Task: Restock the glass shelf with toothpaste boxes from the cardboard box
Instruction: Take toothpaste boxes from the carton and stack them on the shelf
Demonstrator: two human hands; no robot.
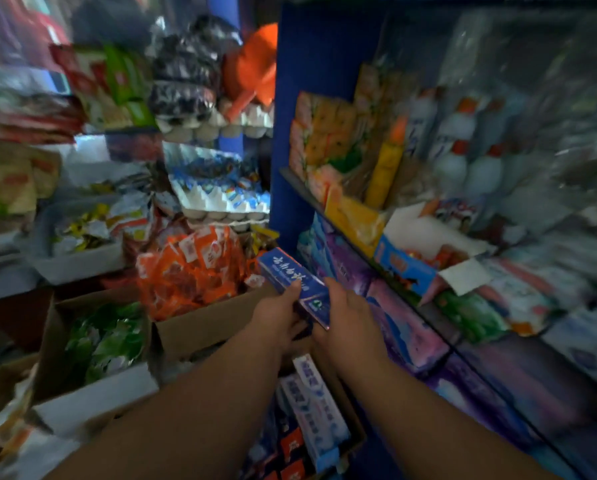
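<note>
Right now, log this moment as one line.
left hand: grips blue toothpaste box | right hand: holds same box | cardboard box: spare toothpaste boxes inside | glass shelf: held box not yet placed

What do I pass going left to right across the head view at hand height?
In order: green packets → orange packets → left hand → right hand → purple packs → green pack. The blue toothpaste box, held by both hands, overlaps them, so it is left out.

Blue toothpaste box (292, 285) with white lettering; orange packets (193, 271); blue shelf frame (311, 64).
</note>
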